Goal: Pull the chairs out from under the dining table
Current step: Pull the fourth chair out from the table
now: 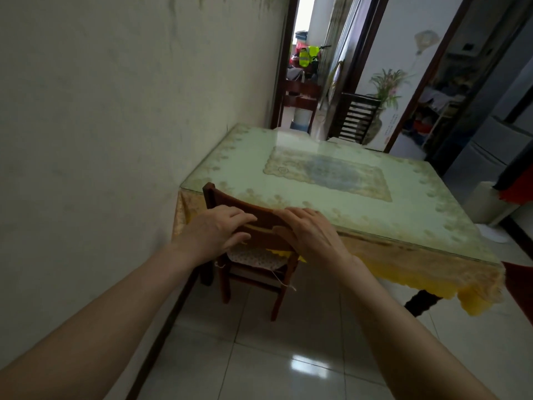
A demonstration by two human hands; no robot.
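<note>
A dark wooden chair [266, 226] with a pale cushion stands at the near left corner of the dining table [403, 197], its seat tucked partly under the yellow tablecloth. My left hand [215, 229] grips the left part of the chair's top rail, fingers over the rail and thumb behind. On the right part of the same rail lies my right hand [310, 230], fingers curled over it. A second dark chair [354, 118] stands at the far side of the table.
A wall [101, 140] runs close along the left of the chair and table. Glossy floor tiles [274, 356] stretch behind the chair toward me. A doorway [305, 82] opens beyond the table; a white appliance [490, 203] and red cloth [519, 290] lie right.
</note>
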